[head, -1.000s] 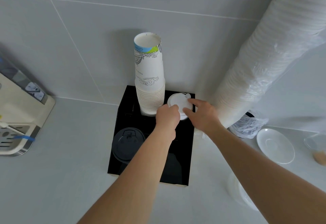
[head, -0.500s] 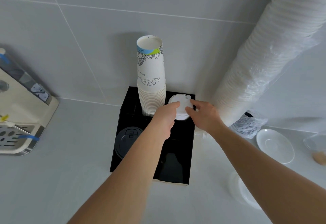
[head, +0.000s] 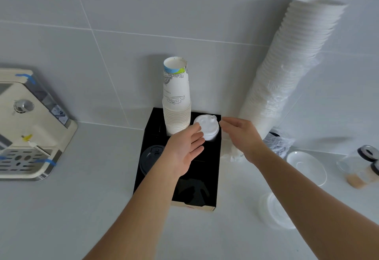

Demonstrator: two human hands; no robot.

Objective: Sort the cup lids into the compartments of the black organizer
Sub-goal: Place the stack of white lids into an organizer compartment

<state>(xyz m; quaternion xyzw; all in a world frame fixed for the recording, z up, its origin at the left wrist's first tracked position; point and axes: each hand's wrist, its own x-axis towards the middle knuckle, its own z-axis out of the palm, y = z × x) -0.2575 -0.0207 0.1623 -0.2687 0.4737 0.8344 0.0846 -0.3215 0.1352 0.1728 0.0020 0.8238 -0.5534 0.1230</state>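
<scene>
The black organizer (head: pixel 213 169) stands against the tiled wall. A stack of white lids (head: pixel 209 126) sits in its back right compartment, beside a stack of paper cups (head: pixel 177 104) in the back left one. Black lids (head: pixel 150 158) fill the middle left compartment. My left hand (head: pixel 185 151) hovers open just left of the white lids, fingertips at their edge. On the right of the white lids, my right hand (head: pixel 243 136) is open with its fingers apart, not touching them. A small stack of clear lids (head: pixel 274 211) lies on the counter at the right.
A long sleeve of white lids in plastic (head: pixel 287 79) leans against the wall at the right. A white saucer (head: pixel 306 167) and glass jars (head: pixel 363 167) lie further right. A cream coffee machine (head: pixel 26 128) stands at the left.
Both hands have let go of the white lids and drawn slightly apart, fingers spread. The lids stay in the back right compartment. The view has tilted up a little.
</scene>
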